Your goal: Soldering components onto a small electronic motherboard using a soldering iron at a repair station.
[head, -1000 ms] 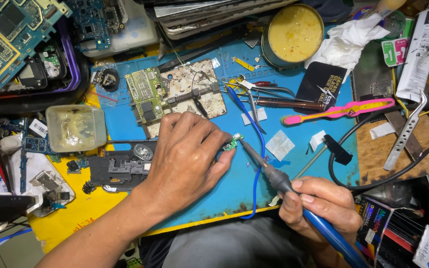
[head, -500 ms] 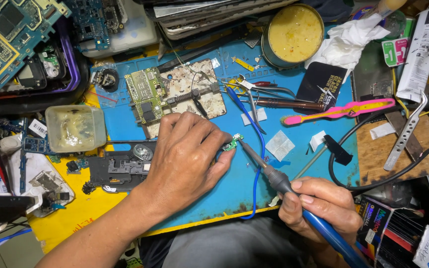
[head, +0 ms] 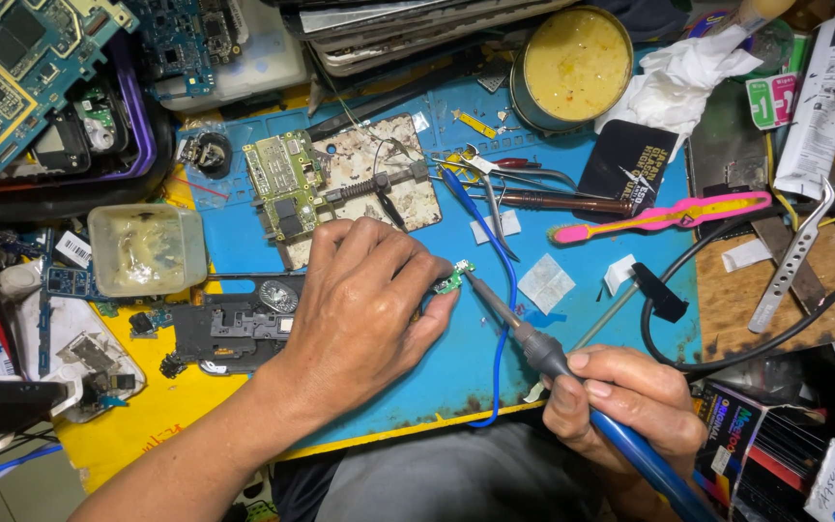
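Blue mat [head: 572,329] | left hand [head: 364,304] pinches tiny board [head: 452,278] | right hand [head: 630,401] fisted round soldering iron [head: 519,329]

bare left hand [head: 359,309] and right hand [head: 630,401], forearms unsleeved, grey trousers [head: 456,483].

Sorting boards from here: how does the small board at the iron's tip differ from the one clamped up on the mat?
The small green board is tiny, pinched by the left hand with the soldering iron touching it; the clamped board is far larger, untouched, on a worn holder plate. Both are green and lie over the blue mat.
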